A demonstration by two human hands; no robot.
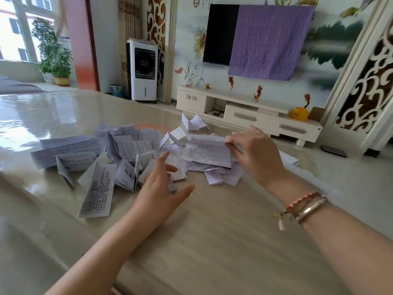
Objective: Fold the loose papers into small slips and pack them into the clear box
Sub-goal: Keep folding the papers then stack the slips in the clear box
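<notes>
A heap of loose printed papers (pixel 131 152) lies spread across the middle of the glossy table (pixel 212 241). My right hand (pixel 253 152) pinches the right edge of one unfolded printed sheet (pixel 208 152), lifted slightly above the heap. My left hand (pixel 163 188) hovers over the near edge of the heap with fingers spread and relaxed, holding nothing. A long printed slip (pixel 96 192) lies at the near left. No clear box is visible.
A stack of flat sheets (pixel 66 147) sits at the heap's left. A few folded papers (pixel 194 123) lie near the table's far edge. Beyond the table stand a TV cabinet (pixel 244 111) and a white air cooler (pixel 143 70).
</notes>
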